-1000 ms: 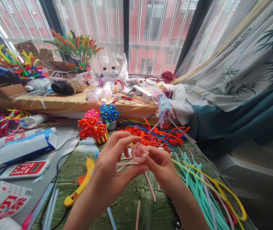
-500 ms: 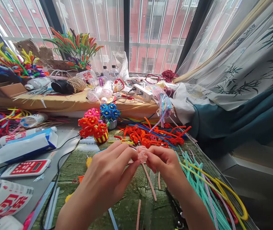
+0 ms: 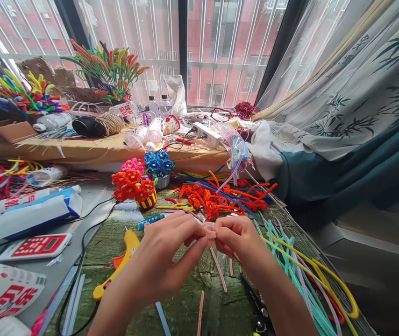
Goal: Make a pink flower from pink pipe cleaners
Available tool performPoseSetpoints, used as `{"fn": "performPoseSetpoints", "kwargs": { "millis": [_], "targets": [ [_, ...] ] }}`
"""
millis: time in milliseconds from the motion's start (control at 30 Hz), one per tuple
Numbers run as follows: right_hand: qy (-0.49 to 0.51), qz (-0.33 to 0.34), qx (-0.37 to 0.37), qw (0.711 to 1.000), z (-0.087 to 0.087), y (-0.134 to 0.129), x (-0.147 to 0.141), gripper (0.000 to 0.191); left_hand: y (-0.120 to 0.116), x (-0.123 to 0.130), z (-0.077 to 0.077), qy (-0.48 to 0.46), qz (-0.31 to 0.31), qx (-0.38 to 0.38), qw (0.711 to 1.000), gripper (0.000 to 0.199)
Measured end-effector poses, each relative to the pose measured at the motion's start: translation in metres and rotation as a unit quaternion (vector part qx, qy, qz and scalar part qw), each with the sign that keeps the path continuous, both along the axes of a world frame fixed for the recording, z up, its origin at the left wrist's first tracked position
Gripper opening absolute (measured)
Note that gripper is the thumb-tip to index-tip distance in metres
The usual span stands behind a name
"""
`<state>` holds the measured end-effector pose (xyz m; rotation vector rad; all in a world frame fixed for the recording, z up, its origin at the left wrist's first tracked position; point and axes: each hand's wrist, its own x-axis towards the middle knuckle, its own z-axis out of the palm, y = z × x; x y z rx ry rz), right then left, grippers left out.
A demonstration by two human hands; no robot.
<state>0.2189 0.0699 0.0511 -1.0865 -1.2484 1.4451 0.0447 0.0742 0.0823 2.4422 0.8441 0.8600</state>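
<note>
A small pale pink curled pipe-cleaner piece (image 3: 210, 233) is pinched between both hands, above the middle of the green table. My left hand (image 3: 173, 245) holds it from the left with thumb and forefinger. From the right, my right hand (image 3: 242, 240) grips it the same way, its other fingers curled in. The fingertips hide part of the piece. Below the hands, short pink pipe-cleaner lengths (image 3: 219, 270) lie on the green table surface (image 3: 181, 305). A yellow glue gun (image 3: 129, 249) rests left of my left forearm. Black-handled cutters (image 3: 257, 303) lie partly behind my right forearm.
Pots of red flowers (image 3: 133, 184) and blue flowers (image 3: 159, 164) stand behind the hands. Orange-red pipe-cleaner pieces (image 3: 199, 193) lie piled beside them. Teal pipe cleaners (image 3: 285, 261) spread along the right edge. A black cord (image 3: 84, 242) crosses the left side. A cluttered ledge (image 3: 104, 154) runs behind.
My left hand has lowered and tilted a little, uncovering more of the glue gun and a blue tube. Both hands keep their pinch on the pink piece, which appears turned.
</note>
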Motion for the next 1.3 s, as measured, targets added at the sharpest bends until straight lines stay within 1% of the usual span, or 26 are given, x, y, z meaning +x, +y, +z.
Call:
{"fn": "performPoseSetpoints", "kwargs": {
  "millis": [100,200,300,433,633,767,900,967,1067,1133,1233,1300],
  "targets": [
    [-0.001,-0.008,-0.006,1.000,0.002,-0.001,-0.001,0.028,0.000,0.001,0.000,-0.012,0.012,-0.020,1.000,0.012],
    [0.005,-0.012,-0.016,1.000,0.003,-0.001,-0.001,0.027,0.000,0.001,-0.002,-0.017,0.008,-0.037,0.999,0.011],
    [0.011,-0.017,-0.019,1.000,0.002,-0.001,-0.001,0.028,0.001,0.002,-0.006,-0.029,0.000,-0.051,0.998,0.009],
    [0.026,-0.022,-0.018,0.999,-0.003,-0.001,0.000,0.028,0.002,0.005,-0.010,-0.039,0.003,-0.061,0.997,0.013],
    [0.029,-0.005,-0.023,0.999,-0.004,0.000,0.001,0.027,0.003,0.008,-0.010,-0.060,0.002,-0.052,0.997,0.014],
    [0.037,0.031,-0.017,0.999,-0.002,0.000,0.004,0.030,0.003,0.009,-0.007,-0.070,0.009,-0.050,0.996,0.017],
    [0.025,0.101,0.030,0.994,-0.001,-0.002,0.012,0.036,0.002,0.009,-0.003,-0.096,0.026,-0.048,0.994,0.020],
    [-0.009,0.111,0.060,0.992,0.000,-0.003,0.015,0.035,0.002,0.009,-0.002,-0.103,0.033,-0.046,0.993,0.022],
    [-0.078,0.086,0.113,0.987,0.003,-0.004,0.016,0.030,0.003,0.009,-0.003,-0.116,0.039,-0.053,0.991,0.020],
    [-0.127,0.059,0.163,0.977,0.003,-0.005,0.015,0.026,0.004,0.009,-0.004,-0.130,0.042,-0.061,0.989,0.018],
    [-0.201,0.014,0.243,0.949,0.002,-0.005,0.012,0.017,0.006,0.009,-0.004,-0.143,0.049,-0.072,0.986,0.017],
    [-0.231,0.002,0.286,0.930,0.001,-0.004,0.011,0.015,0.007,0.008,-0.005,-0.150,0.053,-0.085,0.984,0.017]
  ]
}}
